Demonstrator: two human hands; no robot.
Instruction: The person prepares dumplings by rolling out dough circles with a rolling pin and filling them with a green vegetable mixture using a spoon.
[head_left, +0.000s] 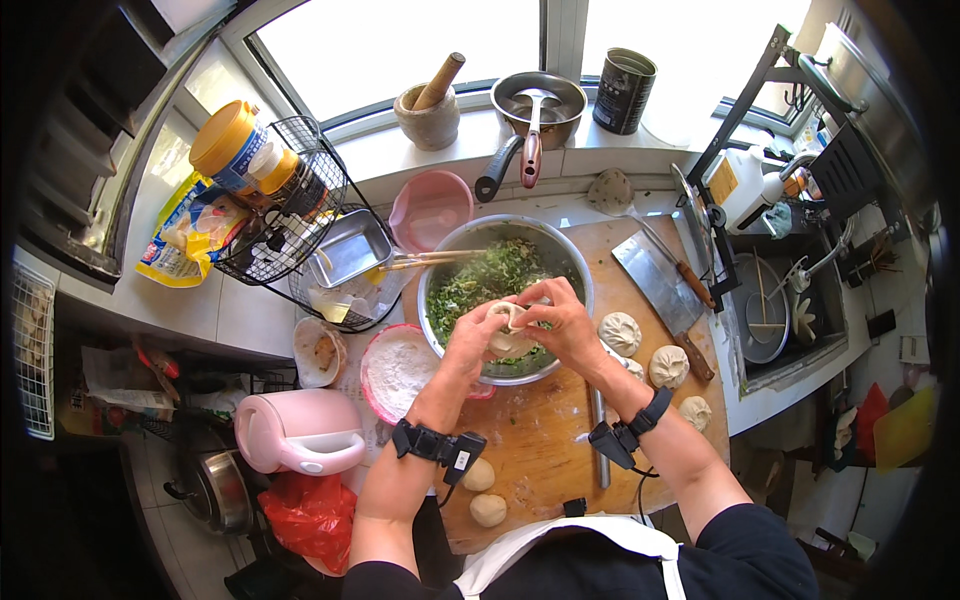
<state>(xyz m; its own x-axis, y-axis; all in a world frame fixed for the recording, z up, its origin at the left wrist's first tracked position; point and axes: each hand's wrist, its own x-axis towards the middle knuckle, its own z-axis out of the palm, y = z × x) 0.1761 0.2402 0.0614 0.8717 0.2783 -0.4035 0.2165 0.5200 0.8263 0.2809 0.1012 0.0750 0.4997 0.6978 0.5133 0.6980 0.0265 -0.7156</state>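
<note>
Between my two hands, above a steel mixing bowl (581, 281), is a partly gathered dough bun (510, 343). My left hand (471, 337) cups it from the left side, thumb near the rim. With its fingertips my right hand (559, 319) pinches the upper edge, where a fold stands up. Chopped green filling (480, 277) fills the bowl, and chopsticks (431, 259) lean over its left rim. Pleated buns (620, 334) sit to the right on the wooden board (540, 450). Two dough balls (487, 510) lie near the board's front edge.
A steel rolling pin (601, 442) lies under my right forearm. A cleaver (660, 277) and a skimmer (652, 225) rest at the board's right, near the sink (810, 352). Left stand a flour bowl (397, 367), a pink kettle (300, 431) and a wire rack (315, 157).
</note>
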